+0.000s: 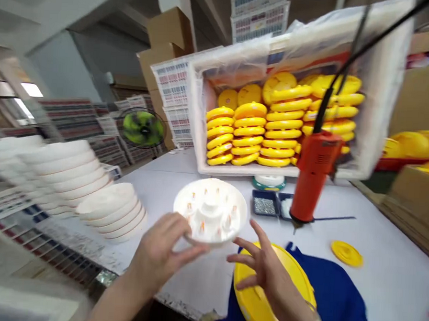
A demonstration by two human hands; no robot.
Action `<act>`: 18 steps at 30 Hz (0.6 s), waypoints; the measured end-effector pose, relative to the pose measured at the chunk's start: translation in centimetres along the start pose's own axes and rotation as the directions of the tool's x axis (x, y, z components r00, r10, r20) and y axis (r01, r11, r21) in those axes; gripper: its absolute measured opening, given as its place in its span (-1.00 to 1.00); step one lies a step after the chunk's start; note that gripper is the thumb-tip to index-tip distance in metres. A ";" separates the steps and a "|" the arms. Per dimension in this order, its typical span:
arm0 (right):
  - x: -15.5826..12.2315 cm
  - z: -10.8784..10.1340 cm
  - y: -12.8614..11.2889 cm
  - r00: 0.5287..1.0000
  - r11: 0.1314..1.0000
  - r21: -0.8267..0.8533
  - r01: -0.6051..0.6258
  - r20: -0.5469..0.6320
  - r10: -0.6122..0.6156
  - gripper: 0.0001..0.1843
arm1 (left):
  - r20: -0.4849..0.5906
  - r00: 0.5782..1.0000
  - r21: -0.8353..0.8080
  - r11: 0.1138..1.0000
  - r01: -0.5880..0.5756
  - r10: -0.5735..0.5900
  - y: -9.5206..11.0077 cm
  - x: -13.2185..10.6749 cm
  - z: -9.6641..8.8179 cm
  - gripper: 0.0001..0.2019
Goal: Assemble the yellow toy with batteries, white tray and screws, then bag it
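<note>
My left hand (165, 249) grips the near left rim of a round white plastic dish (211, 210), thumb below and fingers over the edge. Inside the dish a raised centre is ringed by several small posts with orange tips. The dish is held tilted above the table. My right hand (262, 266) has its fingers spread, close to the dish's right edge; whether a fingertip touches it I cannot tell. Below that hand lies a large round yellow plastic part (298, 275) on a dark blue cloth (337, 291).
An orange electric screwdriver (316, 175) hangs at the right. Small dark trays (265, 206) hold metal bits. A small yellow disc (346, 253) lies right. Behind stands a white foam box (198, 121) of stacked yellow parts. White dishes (114, 212) are stacked left, near a green fan (143, 127).
</note>
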State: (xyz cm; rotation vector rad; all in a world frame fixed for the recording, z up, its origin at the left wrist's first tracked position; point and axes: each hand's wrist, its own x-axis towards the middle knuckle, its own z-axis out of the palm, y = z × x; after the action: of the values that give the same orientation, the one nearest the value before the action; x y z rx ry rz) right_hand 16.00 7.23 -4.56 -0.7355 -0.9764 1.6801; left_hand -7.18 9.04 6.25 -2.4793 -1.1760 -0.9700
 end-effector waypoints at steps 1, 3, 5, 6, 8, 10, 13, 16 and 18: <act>0.7 0.8 0.2 0.999 0.996 0.093 0.011 -0.040 -0.007 -0.09 | 0.055 0.997 -0.046 0.997 -0.059 0.062 0.7 -0.9 0.7 -0.68; 1.9 1.8 0.7 0.989 0.966 0.253 0.052 -0.145 -0.015 -0.10 | 0.058 0.997 -0.129 0.991 -0.034 0.041 1.2 -2.9 1.9 -0.74; 2.2 2.3 1.5 0.979 0.937 0.334 0.104 -0.202 -0.037 -0.09 | -0.084 0.968 -0.252 0.945 0.209 -0.236 1.1 -4.6 3.1 -0.78; 2.1 2.4 1.9 0.976 0.927 0.353 0.129 -0.209 -0.056 -0.08 | -0.119 0.905 -0.380 0.861 0.338 -0.408 1.1 -5.4 3.8 -0.65; 1.7 2.8 2.9 0.967 0.916 0.355 0.186 -0.233 -0.106 -0.09 | 0.001 0.751 -0.657 0.565 0.498 -0.661 1.6 -6.5 5.3 -0.34; 1.1 3.2 3.8 0.966 0.930 0.307 0.202 -0.221 -0.137 -0.11 | 0.251 0.647 -0.779 0.247 0.577 -0.720 2.7 -7.1 6.8 -0.16; 0.1 2.9 4.1 0.973 0.980 0.088 0.178 -0.164 -0.162 -0.22 | 0.403 0.528 -0.800 -0.008 0.600 -0.747 4.3 -7.2 7.8 -0.13; -1.2 -0.6 2.3 0.983 0.971 -0.167 0.169 -0.048 -0.180 -0.33 | 0.462 0.417 -0.799 -0.162 0.580 -0.783 4.1 -7.0 7.3 -0.19; -2.0 -4.9 0.3 0.971 0.940 -0.303 0.157 -0.126 -0.203 -0.35 | 0.441 0.386 -0.779 -0.133 0.612 -0.810 2.7 -7.2 6.9 -0.23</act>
State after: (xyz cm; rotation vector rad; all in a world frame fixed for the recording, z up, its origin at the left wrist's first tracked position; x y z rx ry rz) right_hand 20.55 6.51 -7.16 -0.9272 -1.1574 1.3129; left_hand -5.20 6.14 -3.46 -1.7548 -2.6341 -2.7642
